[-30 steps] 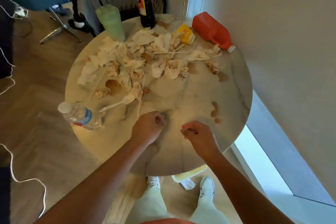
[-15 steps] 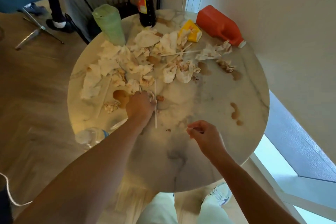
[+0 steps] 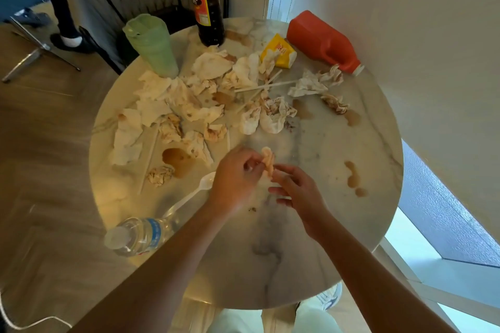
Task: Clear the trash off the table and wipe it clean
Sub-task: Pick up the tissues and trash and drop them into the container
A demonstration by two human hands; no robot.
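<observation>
A crumpled tissue (image 3: 267, 162) sits pinched between my left hand (image 3: 235, 181) and right hand (image 3: 295, 192), above the table (image 3: 351, 224) centre. I should bunch it tight; the remaining napkins (image 3: 189, 105) lie toward eleven o'clock.

The bench (image 3: 311, 251) carries a spread of crumpled napkins (image 3: 189, 105) across its far half. Behind them, at the far edge, stand a cup (image 3: 151, 46) on the left and a tall bottle (image 3: 207, 0) to its right; farther right a jug (image 3: 322, 40) lies on its side, with a small carton (image 3: 280, 53) just beside it. Sticks (image 3: 267, 85) lie crossed among the napkins. A water bottle (image 3: 138, 235) lies at the near left edge, a spoon (image 3: 189, 196) just behind it. Above the middle, both hands (image 3: 238, 178) meet around what seems a small wad (image 3: 267, 161). Spills (image 3: 353, 178) sit to the right.
</observation>
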